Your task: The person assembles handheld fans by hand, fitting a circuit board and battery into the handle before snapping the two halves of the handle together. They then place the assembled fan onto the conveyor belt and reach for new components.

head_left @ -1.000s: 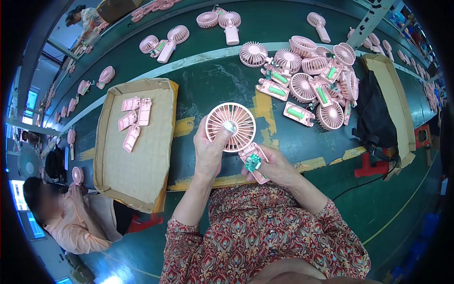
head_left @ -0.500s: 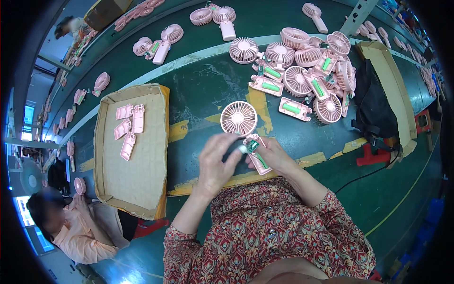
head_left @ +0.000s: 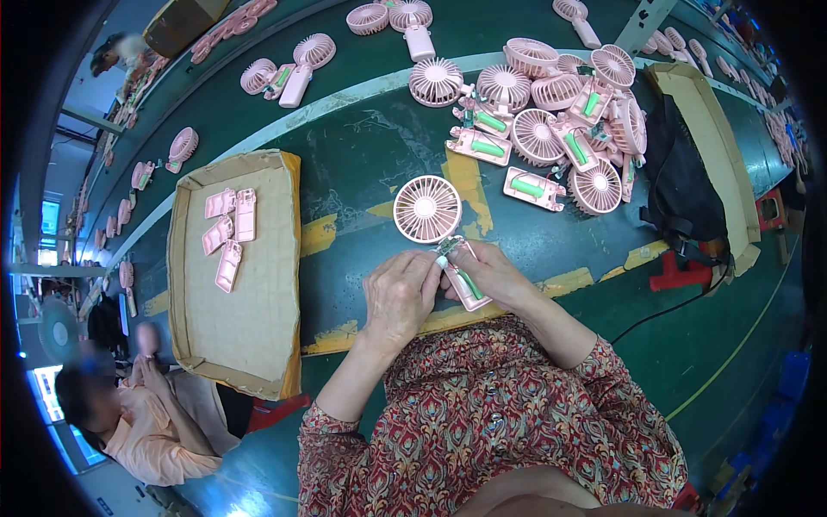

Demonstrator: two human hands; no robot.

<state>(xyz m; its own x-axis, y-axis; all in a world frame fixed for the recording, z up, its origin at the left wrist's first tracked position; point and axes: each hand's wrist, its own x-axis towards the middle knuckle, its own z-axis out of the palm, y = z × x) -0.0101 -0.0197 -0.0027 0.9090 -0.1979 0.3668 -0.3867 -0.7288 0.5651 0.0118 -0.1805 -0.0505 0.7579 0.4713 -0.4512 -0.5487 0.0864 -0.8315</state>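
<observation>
Head view, left to right: a cardboard tray (head_left: pixel 258 345) of pink covers at nine o'clock, then the left hand (head_left: pixel 401 297) and right hand (head_left: pixel 495 276), both closed on the open pink fan (head_left: pixel 428 209) handle, steadying it on the bench (head_left: pixel 362 164), with unfinished fans (head_left: pixel 551 129) piled at one o'clock.

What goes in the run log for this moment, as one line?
both hands hold pink fan by open handle | fan pile beyond | cardboard tray left
</observation>
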